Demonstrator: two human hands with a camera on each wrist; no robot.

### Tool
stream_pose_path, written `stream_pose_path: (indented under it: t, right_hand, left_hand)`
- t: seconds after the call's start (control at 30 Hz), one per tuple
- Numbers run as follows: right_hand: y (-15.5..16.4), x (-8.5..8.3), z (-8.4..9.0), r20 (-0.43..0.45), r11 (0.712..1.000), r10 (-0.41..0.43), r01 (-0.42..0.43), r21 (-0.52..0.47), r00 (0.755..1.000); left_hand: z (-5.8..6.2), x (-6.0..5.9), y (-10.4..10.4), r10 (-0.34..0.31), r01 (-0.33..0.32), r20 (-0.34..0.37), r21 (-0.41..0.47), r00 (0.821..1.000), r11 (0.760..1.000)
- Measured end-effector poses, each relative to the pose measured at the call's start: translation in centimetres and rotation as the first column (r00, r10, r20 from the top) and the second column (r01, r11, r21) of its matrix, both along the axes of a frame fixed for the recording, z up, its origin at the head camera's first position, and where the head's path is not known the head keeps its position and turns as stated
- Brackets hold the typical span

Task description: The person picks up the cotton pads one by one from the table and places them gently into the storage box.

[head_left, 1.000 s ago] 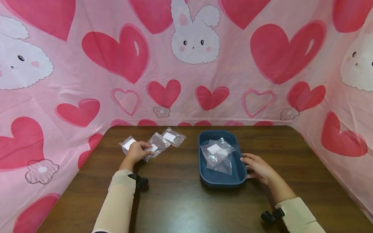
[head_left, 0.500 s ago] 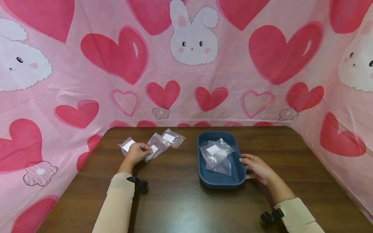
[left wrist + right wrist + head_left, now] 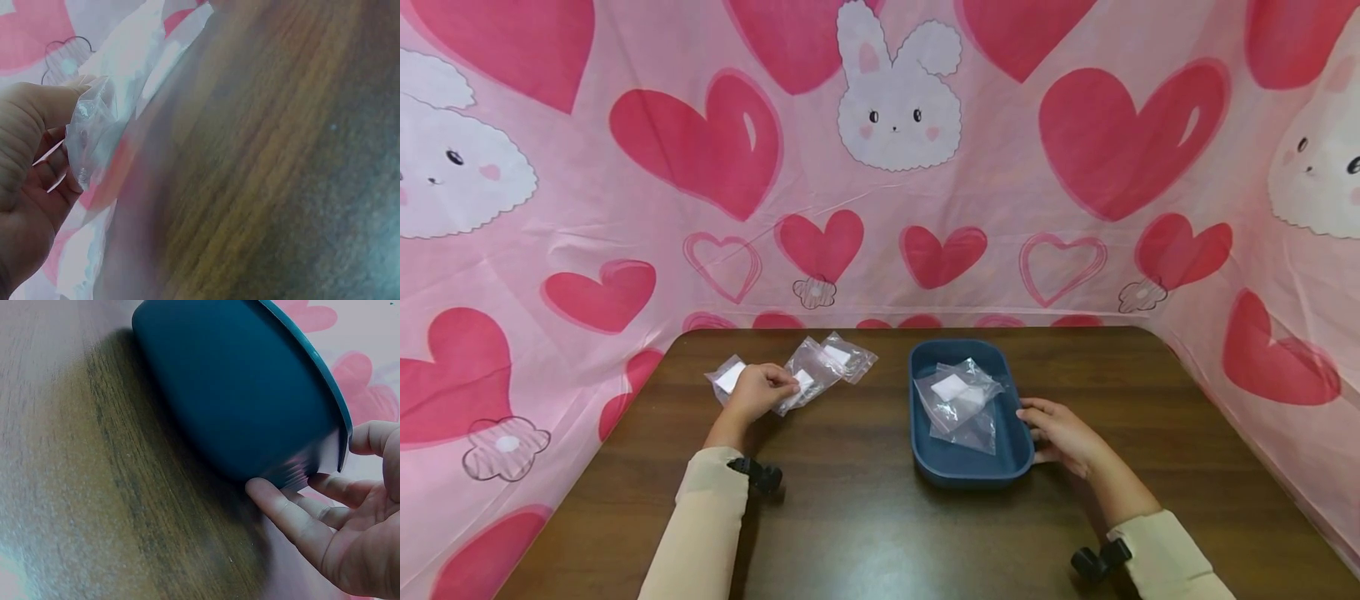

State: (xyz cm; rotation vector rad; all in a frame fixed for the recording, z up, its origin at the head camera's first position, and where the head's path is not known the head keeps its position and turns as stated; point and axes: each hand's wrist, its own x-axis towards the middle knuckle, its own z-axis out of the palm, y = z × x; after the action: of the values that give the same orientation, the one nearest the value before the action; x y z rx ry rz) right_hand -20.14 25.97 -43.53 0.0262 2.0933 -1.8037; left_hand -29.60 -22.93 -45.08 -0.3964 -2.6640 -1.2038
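Note:
My left hand (image 3: pixel 760 390) pinches the near-left edge of a clear plastic bag (image 3: pixel 822 372) with a white piece inside. In the left wrist view the bag's crinkled edge (image 3: pixel 94 134) lies between thumb and fingers. Another such bag (image 3: pixel 718 375) is partly hidden behind this hand, and a third bag (image 3: pixel 859 364) lies at the back, overlapped by the held one. My right hand (image 3: pixel 1071 437) grips the right side of a blue plastic bin (image 3: pixel 973 481). One digit reaches over its rim; the right wrist view has the other fingers (image 3: pixel 294 519) against the outer wall (image 3: pixel 219 381).
Clear bags (image 3: pixel 962 404) with white pieces lie overlapping inside the bin. All this rests on a brown wooden table (image 3: pixel 842 517). Behind and at both sides hangs a pink cloth (image 3: pixel 880 200) with hearts and rabbits. Black devices are strapped to both wrists.
The left hand has shifted slightly right, and the bag it pinches has slid the same way, now overlapping the back bag more. The right hand and the bin stay put.

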Motion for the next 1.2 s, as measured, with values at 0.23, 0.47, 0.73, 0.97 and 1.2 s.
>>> stream_pose_path:
  t: [0.23, 0.47, 0.73, 0.97, 1.2]
  right_hand:
    - [0.0, 0.0, 0.0, -0.008, 1.000, -0.002, 0.002, -0.006, 1.000]
    - [0.0, 0.0, 0.1, -0.007, 1.000, 0.003, -0.003, 0.001, 1.000]
    - [-0.2, 0.0, 0.1, -0.001, 1.000, -0.004, 0.004, 0.002, 1.000]
    - [-0.1, 0.0, 0.2, 0.004, 1.000, -0.007, 0.006, 0.010, 1.000]
    - [-0.1, 0.1, 0.2, 0.005, 1.000, 0.007, -0.007, 0.016, 1.000]
  left_hand:
    - [0.6, 0.4, 0.6, -0.007, 0.007, -0.013, 0.007, 1.000, 1.000]
    - [1.2, 0.7, 1.0, -0.042, 0.043, -0.022, 0.026, 0.999, 0.999]
    - [1.6, 0.9, 1.6, -0.063, 0.064, -0.041, 0.018, 0.997, 0.998]
    - [2.3, 1.3, 2.6, -0.077, 0.078, -0.058, 0.018, 0.995, 0.997]
    - [2.9, 1.8, 3.4, -0.081, 0.082, -0.037, 0.019, 0.996, 0.996]
